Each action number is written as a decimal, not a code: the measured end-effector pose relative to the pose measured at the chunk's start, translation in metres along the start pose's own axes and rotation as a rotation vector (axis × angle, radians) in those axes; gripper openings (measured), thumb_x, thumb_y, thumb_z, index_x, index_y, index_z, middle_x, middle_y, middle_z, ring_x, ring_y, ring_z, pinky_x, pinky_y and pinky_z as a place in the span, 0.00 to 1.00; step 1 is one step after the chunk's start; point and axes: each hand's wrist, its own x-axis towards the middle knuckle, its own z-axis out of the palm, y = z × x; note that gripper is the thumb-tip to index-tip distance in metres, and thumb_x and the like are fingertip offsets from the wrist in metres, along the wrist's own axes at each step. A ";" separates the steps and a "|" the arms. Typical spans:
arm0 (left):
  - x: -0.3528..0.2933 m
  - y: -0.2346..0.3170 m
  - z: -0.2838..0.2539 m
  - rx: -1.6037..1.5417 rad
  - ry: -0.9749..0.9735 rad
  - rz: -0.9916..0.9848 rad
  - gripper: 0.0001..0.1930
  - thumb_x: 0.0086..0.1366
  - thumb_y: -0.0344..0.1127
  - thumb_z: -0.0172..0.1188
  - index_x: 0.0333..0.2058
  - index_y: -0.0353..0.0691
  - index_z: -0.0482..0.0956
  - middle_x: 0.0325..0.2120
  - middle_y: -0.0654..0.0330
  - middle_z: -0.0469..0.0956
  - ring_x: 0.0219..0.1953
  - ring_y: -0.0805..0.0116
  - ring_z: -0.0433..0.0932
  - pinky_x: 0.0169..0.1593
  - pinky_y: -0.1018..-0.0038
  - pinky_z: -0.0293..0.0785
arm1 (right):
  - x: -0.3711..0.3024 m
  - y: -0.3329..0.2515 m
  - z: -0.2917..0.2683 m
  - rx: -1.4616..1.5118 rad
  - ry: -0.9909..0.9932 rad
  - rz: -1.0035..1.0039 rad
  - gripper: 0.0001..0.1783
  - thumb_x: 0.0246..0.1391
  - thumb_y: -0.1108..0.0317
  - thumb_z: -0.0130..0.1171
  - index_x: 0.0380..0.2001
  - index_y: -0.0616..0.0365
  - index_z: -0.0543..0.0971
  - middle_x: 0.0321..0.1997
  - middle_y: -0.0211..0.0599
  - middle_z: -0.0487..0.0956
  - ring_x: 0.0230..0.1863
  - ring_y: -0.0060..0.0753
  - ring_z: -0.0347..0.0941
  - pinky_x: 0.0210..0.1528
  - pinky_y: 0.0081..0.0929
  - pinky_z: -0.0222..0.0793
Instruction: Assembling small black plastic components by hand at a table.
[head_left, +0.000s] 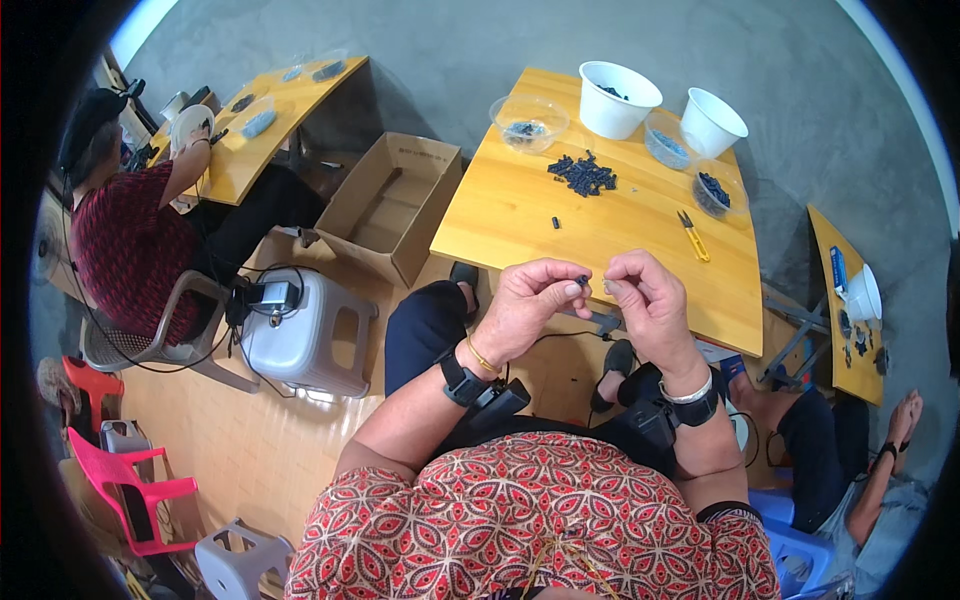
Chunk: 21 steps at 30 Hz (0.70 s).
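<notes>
Over the near edge of the wooden table [480,225], my left hand [525,310] pinches a small dark plastic piece [582,281] between thumb and finger. My right hand [652,305] is closed in a pinch just beside it; what its fingertips hold is too small to make out. Farther up the tabletop lies a loose pile of dark pieces [583,176], with a single dark piece [556,223] nearer to me. Yellow-handled thread snips [694,238] rest to the right, blades pointing away from me.
Along the table's far side stand two white tubs [610,122] and clear bowls [668,140] of small parts. An open cardboard box [400,225] sits on the floor at left, near a grey stool [300,335]. Co-workers [140,240] sit at tables on either side.
</notes>
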 end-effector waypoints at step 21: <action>0.002 -0.004 0.006 0.209 0.101 0.008 0.07 0.58 0.21 0.55 0.36 0.30 0.77 0.30 0.57 0.77 0.28 0.73 0.77 0.34 0.79 0.75 | 0.005 -0.004 -0.001 -0.247 -0.091 -0.191 0.08 0.43 0.86 0.51 0.28 0.62 0.73 0.28 0.41 0.72 0.29 0.40 0.71 0.30 0.27 0.68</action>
